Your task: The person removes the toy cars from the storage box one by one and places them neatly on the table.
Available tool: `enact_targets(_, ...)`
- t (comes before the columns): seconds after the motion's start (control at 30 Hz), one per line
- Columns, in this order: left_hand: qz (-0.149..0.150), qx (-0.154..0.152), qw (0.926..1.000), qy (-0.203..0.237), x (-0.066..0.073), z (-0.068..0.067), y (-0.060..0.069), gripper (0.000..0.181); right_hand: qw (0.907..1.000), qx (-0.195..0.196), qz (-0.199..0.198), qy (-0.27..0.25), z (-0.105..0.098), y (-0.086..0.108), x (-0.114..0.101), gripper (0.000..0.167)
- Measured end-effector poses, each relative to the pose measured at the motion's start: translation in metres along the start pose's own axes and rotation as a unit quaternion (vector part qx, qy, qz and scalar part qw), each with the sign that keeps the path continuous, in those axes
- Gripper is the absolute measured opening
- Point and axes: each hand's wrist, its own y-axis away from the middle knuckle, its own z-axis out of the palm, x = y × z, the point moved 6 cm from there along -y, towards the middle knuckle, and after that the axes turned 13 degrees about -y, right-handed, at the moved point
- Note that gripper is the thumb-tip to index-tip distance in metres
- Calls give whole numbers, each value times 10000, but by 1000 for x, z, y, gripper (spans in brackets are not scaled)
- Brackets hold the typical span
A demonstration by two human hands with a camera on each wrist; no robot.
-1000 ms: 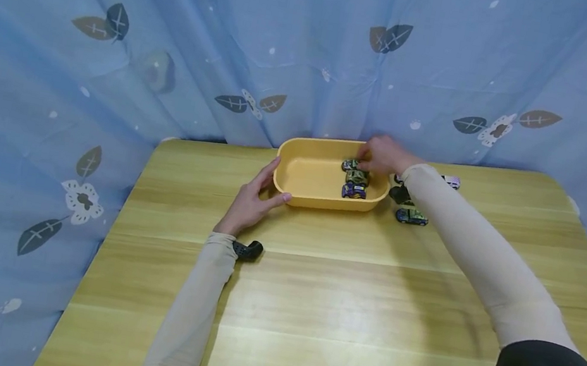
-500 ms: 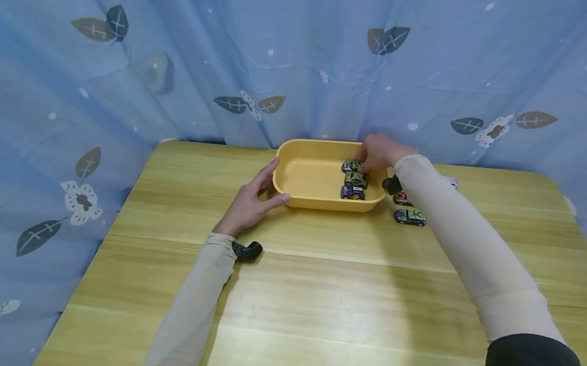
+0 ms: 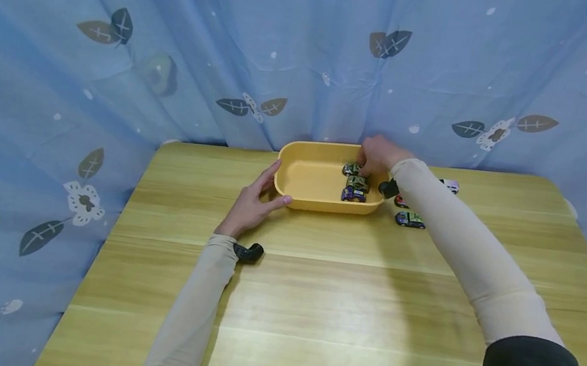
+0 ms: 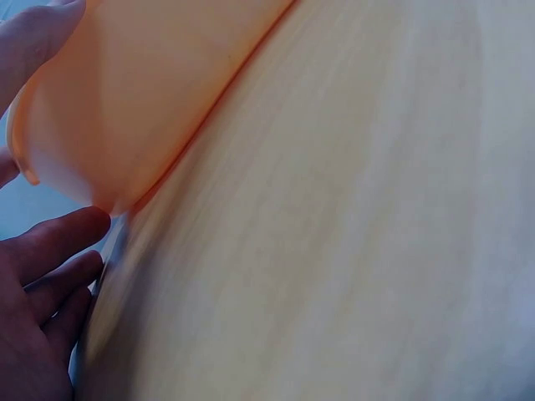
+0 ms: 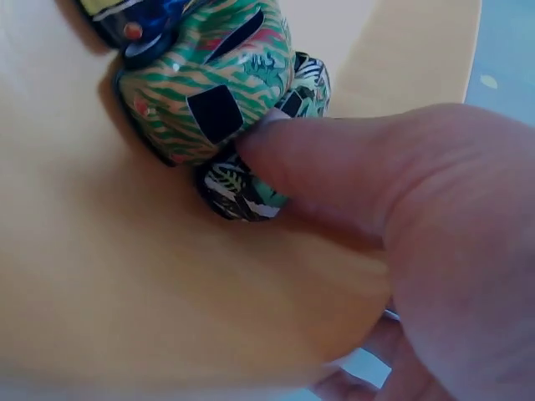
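Note:
A yellow plastic tray [image 3: 308, 182] stands near the table's back edge. My left hand [image 3: 248, 205] holds its left end, thumb on the near wall and fingers along the end wall; in the left wrist view the lower fingers hang clear of it. Reaching inside at the right, my right hand [image 3: 381, 153] pinches a black-and-green patterned toy car [image 5: 230, 188], its thumb on the side; the other fingers are mostly hidden. That car touches a green-and-tan striped toy car [image 5: 188, 100]. Nearest the front wall, a purple toy car [image 3: 353, 195] completes the row on the tray floor.
Right of the tray, a green-and-black toy car [image 3: 410, 219] and a red one [image 3: 401, 201] lie on the wooden table [image 3: 307, 313]. A whitish car [image 3: 450, 185] sits farther right, and my sleeve covers part of that area. A blue curtain [image 3: 314, 52] hangs behind.
My right wrist and forearm have shifted slightly left, uncovering the red car. The right fingers stay at the same toy car. The left hand and the tray keep their places.

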Motion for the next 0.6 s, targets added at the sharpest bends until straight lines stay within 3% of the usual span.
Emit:
enact_targets(0.27, -35, 21, 10000, 16, -1, -1, -1, 92, 9998, 53, -167, 29, -5, 5, -3, 22)
enact_targets(0.6, -14, 50, 10000, 48, -2, 0, -1, 93, 9954, 364, -815, 352, -38, 36, -29, 33)
